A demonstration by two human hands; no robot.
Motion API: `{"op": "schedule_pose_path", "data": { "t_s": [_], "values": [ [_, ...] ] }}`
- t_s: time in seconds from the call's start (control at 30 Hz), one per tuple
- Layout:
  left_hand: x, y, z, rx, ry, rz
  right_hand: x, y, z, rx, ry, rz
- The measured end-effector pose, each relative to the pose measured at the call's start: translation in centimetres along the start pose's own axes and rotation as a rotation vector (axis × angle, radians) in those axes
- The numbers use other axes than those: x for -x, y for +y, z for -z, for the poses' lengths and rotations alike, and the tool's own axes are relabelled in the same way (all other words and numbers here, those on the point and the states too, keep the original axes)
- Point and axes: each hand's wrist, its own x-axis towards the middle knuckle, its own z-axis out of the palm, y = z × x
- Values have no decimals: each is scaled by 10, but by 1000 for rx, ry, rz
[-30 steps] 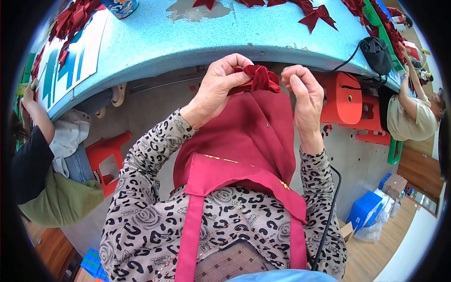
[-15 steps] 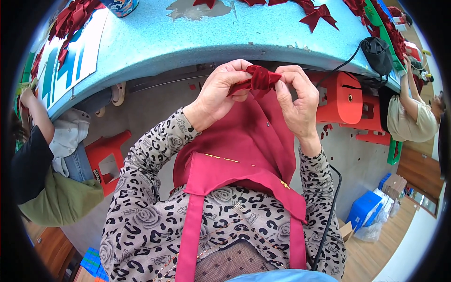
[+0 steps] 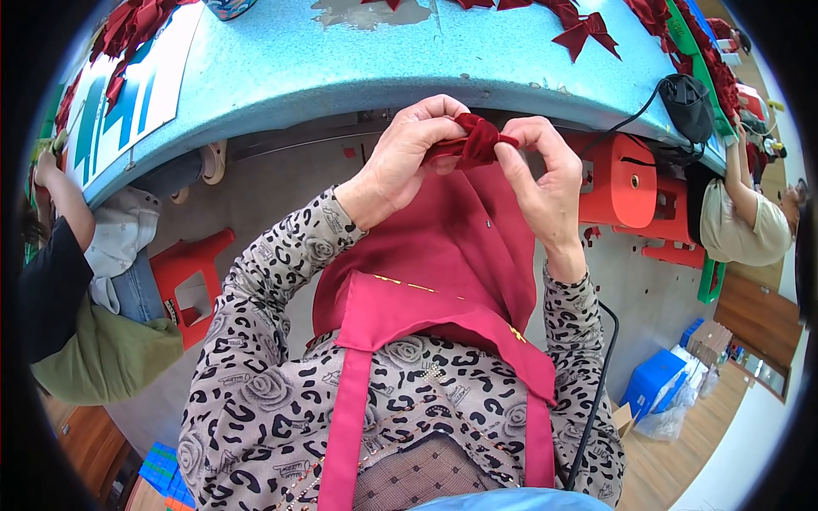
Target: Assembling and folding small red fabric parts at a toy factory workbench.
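A dark red velvet bow [image 3: 478, 140] is held up between my two hands, just in front of the table's near edge and above my lap. My left hand [image 3: 402, 157] grips its left side, thumb on top and fingers curled beneath. On the other side, my right hand [image 3: 545, 179] pinches the end of the ribbon between thumb and forefinger. The knot sits in the middle, between the hands. My fingers partly cover the bow's loops and tails.
Across the light blue table [image 3: 341, 64] lie several finished red bows [image 3: 586, 36]. A black pouch [image 3: 687, 106] with a cord rests at its right edge. Red stools [image 3: 618, 183] stand below. People sit at left [image 3: 111, 332] and right [image 3: 741, 213].
Both hands have shifted slightly to the right with the bow. The right fingers have closed nearer the knot, and less of the ribbon end shows.
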Motion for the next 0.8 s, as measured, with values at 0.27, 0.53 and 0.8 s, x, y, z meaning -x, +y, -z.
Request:
{"op": "schedule_pose_path", "data": {
  "t_s": [0.27,0.53,0.8],
  "values": [
    [-5,-8,20,-103,12,-89,7,8,-27,-326,186,-319],
    [-10,-7,19,-156,-52,-189,0,-1,-31,-446,206,-419],
    [-11,-4,8,-221,-54,-293,1,4,-12,-504,38,-449]
  ]
}}
